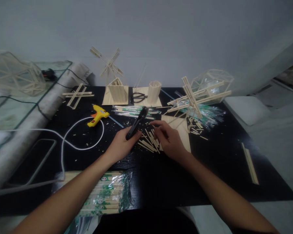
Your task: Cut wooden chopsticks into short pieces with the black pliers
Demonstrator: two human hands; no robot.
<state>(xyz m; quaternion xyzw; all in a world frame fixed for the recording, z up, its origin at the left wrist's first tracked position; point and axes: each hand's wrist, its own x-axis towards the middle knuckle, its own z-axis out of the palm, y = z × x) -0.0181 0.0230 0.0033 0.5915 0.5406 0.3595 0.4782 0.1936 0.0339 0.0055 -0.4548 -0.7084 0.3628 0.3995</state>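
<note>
My left hand (120,144) is closed round the handle of black cutters (137,123), whose tip points up and away from me. My right hand (169,138) rests just to the right, its fingers curled down onto a loose pile of short cut wooden sticks (150,141) on the black mat (210,169). Whether those fingers pinch a stick I cannot make out. A flat wooden board (182,126) lies partly under my right hand.
A yellow glue gun (97,115) with a white cord lies at the left. Stick models stand at the back: a windmill (113,81), a cup (153,92), scissors (138,97), a crossed frame (197,96). Packs of chopsticks (104,195) lie near me.
</note>
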